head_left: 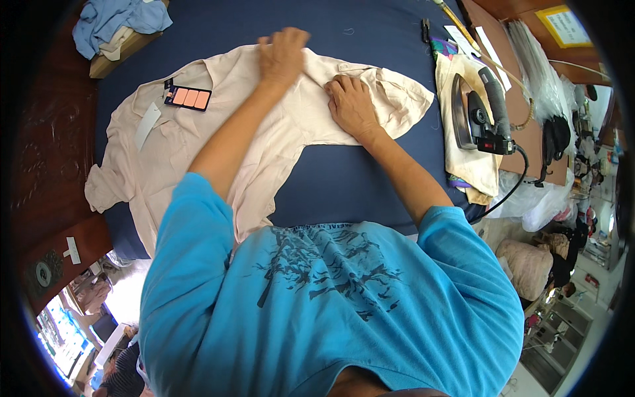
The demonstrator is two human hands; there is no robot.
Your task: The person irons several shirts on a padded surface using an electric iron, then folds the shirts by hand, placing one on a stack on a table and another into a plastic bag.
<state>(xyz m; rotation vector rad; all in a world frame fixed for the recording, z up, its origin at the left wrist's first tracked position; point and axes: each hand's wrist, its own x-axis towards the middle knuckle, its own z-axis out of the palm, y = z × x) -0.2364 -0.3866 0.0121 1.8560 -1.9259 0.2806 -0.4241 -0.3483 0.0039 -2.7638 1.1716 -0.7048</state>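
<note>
A pale pink shirt lies spread on the dark blue ironing table, with one sleeve stretched out to the right. My left hand is over its upper edge near the shoulder, smeared by motion, so its fingers are hard to read. On the sleeve rests my right hand, its fingers bent a little and apart, pressing the cloth. A dark tag with pink panels and a white paper tag lie on the shirt's left part, near the collar.
An iron stands on a cream cloth at the right, its black cord running down. Blue folded clothes lie on a wooden ledge at the back left. Clear plastic bags hang at the far right.
</note>
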